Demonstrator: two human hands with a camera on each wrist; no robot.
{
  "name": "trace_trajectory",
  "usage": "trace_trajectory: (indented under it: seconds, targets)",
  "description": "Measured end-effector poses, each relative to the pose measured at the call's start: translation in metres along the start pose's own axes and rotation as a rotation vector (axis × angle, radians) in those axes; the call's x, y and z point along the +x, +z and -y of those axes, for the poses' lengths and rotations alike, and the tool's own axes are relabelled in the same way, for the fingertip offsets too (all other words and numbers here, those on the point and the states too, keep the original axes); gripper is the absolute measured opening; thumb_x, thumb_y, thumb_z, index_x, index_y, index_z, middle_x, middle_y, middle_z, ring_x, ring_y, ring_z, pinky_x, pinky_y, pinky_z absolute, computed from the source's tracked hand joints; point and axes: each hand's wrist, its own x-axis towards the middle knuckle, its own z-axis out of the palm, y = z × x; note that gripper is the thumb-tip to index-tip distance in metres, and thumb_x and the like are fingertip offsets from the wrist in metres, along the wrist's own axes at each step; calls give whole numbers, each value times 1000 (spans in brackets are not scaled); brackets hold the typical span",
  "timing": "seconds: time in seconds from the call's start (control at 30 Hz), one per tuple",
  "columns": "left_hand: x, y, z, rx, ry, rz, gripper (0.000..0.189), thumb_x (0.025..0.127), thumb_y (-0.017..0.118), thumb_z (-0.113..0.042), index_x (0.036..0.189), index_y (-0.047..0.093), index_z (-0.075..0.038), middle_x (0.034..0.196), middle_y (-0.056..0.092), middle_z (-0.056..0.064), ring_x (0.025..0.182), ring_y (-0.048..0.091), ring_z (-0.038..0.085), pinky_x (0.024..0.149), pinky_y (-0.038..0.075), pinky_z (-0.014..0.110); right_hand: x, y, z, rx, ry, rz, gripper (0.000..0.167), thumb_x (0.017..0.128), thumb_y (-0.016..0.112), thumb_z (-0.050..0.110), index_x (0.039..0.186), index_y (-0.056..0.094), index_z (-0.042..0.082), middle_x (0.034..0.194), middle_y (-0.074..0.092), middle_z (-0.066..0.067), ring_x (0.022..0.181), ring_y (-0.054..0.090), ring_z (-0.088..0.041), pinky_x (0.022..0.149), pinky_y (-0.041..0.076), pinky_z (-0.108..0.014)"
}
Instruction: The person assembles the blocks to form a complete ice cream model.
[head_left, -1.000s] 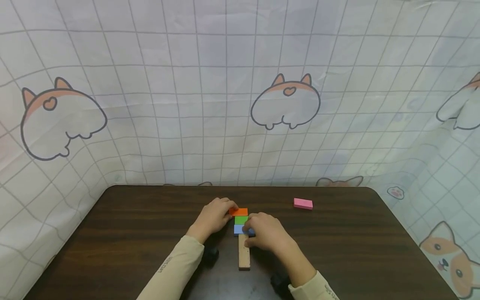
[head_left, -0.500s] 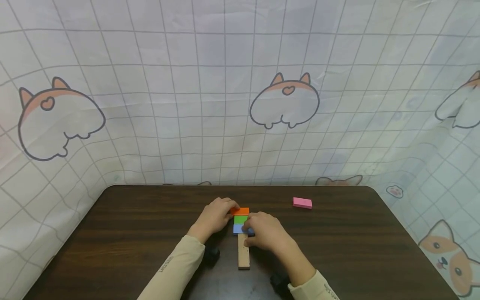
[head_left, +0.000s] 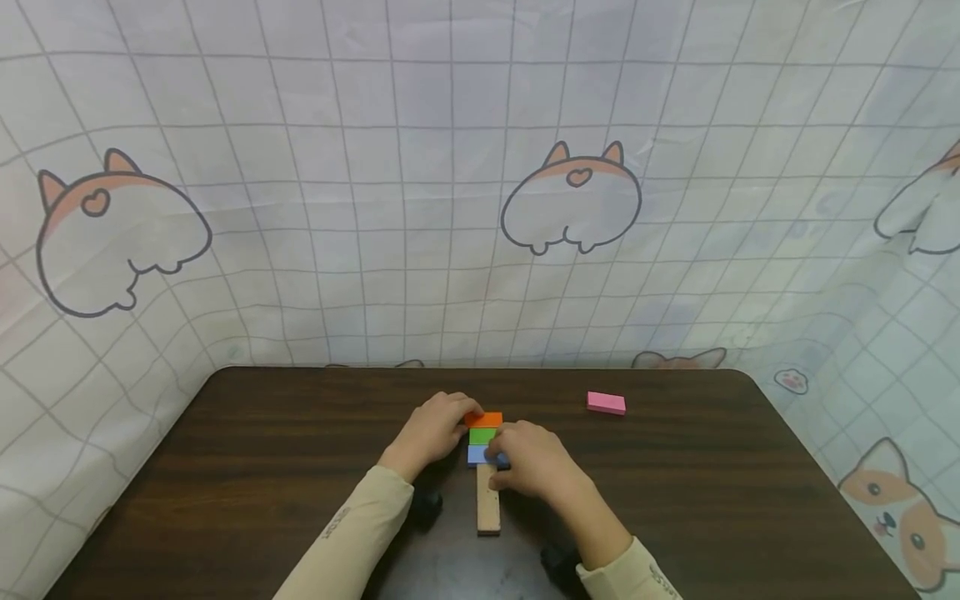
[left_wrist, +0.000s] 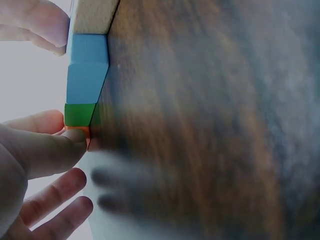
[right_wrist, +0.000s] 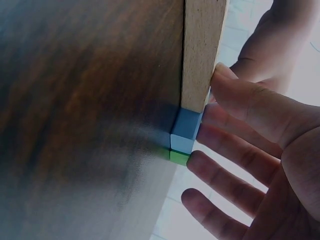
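In the head view, an orange block (head_left: 492,419), a green block (head_left: 482,436) and a blue block (head_left: 477,454) lie across in a close row, with a plain wooden block (head_left: 488,510) lengthwise below them. My left hand (head_left: 437,425) pinches the orange block's left end, thumb against its end in the left wrist view. My right hand (head_left: 536,461) rests loosely over the blue block. In the right wrist view its thumb touches the top edge of the wooden block (right_wrist: 200,55), while its fingertips lie along the blue and green blocks; the orange one is hidden there.
A pink block (head_left: 606,403) lies apart at the back right of the dark wooden table (head_left: 262,467). Behind the table hangs a pale grid-patterned cloth (head_left: 420,250), which also runs along both sides.
The orange block has slid slightly to the right with my left hand, lining up more closely above the green block. My right hand and the other blocks stay in place.
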Motion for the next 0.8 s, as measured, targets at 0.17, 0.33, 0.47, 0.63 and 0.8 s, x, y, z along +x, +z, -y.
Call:
trace_trajectory:
  seconds: [0.17, 0.33, 0.47, 0.63, 0.8]
  targets:
    - [2, -1, -2, -9, 25, 1, 27, 92, 70, -3, 116, 72, -15, 120, 69, 2, 104, 63, 26, 85, 56, 43, 0, -1, -1, -14, -1, -1, 33, 78, 86, 33, 105, 78, 16, 104, 68, 2, 96, 62, -20, 81, 56, -42]
    - [2, -2, -4, -8, 49, -6, 31, 92, 66, 2, 115, 73, -17, 118, 70, 3, 104, 65, 27, 86, 56, 43, -1, -2, 0, -15, -2, -5, 34, 77, 87, 33, 105, 78, 15, 103, 69, 2, 97, 63, -20, 81, 56, -42]
    - [2, -1, -5, -9, 57, 0, 32, 93, 65, 2, 115, 74, -19, 117, 70, 3, 105, 65, 27, 88, 55, 43, -2, -2, 1, -14, 4, -2, 34, 78, 87, 33, 105, 78, 15, 104, 70, 2, 98, 64, -21, 82, 57, -42]
    - [2, -1, -5, 1, 43, 22, 34, 93, 65, 2, 118, 73, -19, 119, 69, 2, 106, 64, 27, 89, 54, 44, -1, -2, 1, -20, 0, 1, 33, 78, 86, 33, 104, 78, 15, 103, 70, 2, 98, 63, -21, 81, 57, -42]
    - [2, -2, -7, 12, 8, 57, 38, 94, 63, 3, 123, 70, -20, 125, 66, 1, 110, 61, 27, 92, 53, 44, 0, -2, 1, -24, 0, 1, 33, 78, 86, 34, 104, 78, 16, 104, 70, 3, 98, 63, -21, 81, 56, -42]
